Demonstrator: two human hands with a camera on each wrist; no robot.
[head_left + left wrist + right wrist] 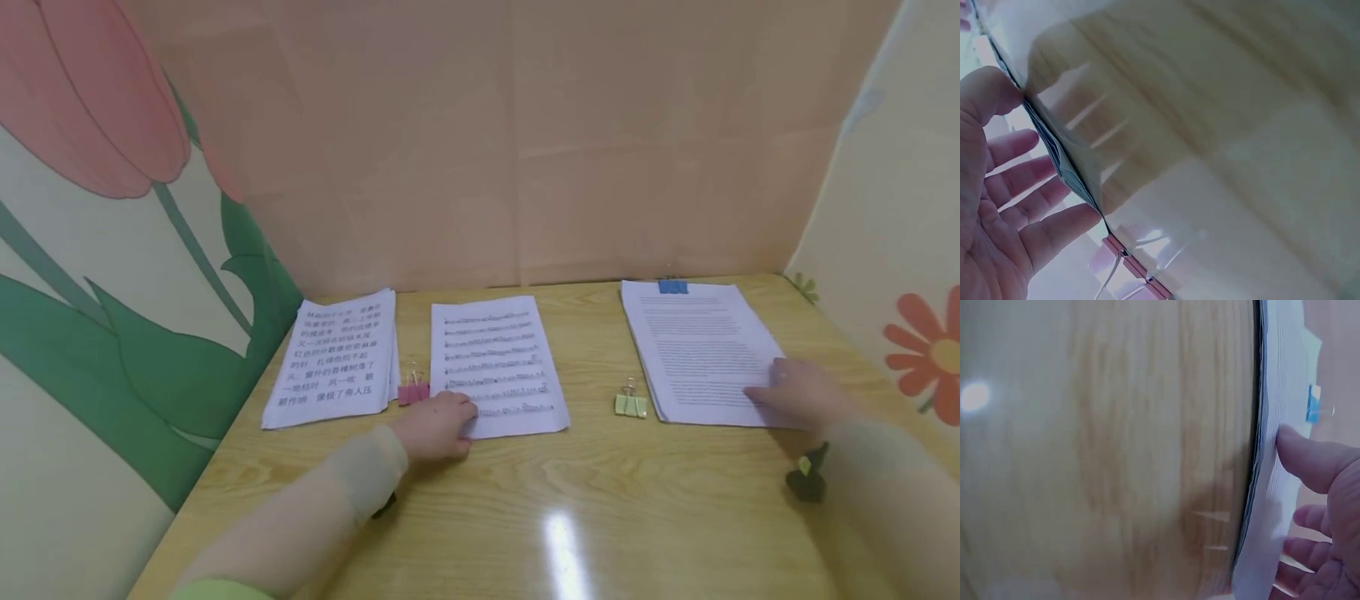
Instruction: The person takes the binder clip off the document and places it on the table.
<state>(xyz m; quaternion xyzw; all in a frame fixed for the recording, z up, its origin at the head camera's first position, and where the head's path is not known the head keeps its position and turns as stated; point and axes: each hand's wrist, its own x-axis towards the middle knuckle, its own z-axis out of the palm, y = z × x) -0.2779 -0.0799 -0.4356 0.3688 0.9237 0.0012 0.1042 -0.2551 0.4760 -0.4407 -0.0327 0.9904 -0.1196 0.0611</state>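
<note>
Sheet music tops a paper stack at the middle of the table. My left hand touches that stack at its near left corner; in the left wrist view its thumb and little finger meet the paper edge, the other fingers spread. On the right, a printed-text stack carries a blue binder clip at its far edge. My right hand rests at this stack's right side, its thumb on the top sheet, the fingers by the edge. A pink binder clip lies just beyond my left hand.
At the far left lies a stack with large printed characters, its sheets slightly uneven. A pale green binder clip sits left of the right stack. Behind the wooden table rises a pinkish covering; painted walls flank it.
</note>
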